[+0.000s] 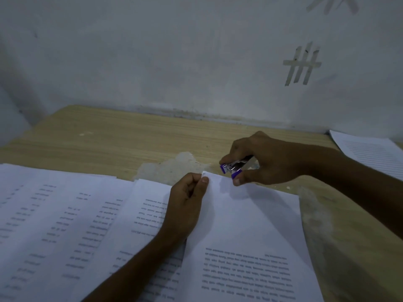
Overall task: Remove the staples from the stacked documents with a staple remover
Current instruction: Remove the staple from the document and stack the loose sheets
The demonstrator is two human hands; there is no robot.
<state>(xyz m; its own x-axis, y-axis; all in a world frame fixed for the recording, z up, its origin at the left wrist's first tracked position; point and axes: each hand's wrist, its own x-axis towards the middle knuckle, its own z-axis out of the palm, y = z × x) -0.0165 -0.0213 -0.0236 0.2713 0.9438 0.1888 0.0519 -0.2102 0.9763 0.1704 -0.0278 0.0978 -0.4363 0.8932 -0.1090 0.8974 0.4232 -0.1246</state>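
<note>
A printed document (246, 225) lies in front of me on the wooden table, with its far left corner lifted. My left hand (185, 205) pinches that corner between thumb and fingers. Just right of the corner, my right hand (261, 160) grips a purple and silver staple remover (232, 167), its jaws pointing toward the corner. No staple is visible in the dim light.
Several more printed sheets (65, 225) spread across the left of the table (109, 136). Another sheet (370, 151) lies at the far right by the wall (174, 62). A worn whitish patch (174, 166) marks the wood behind the papers.
</note>
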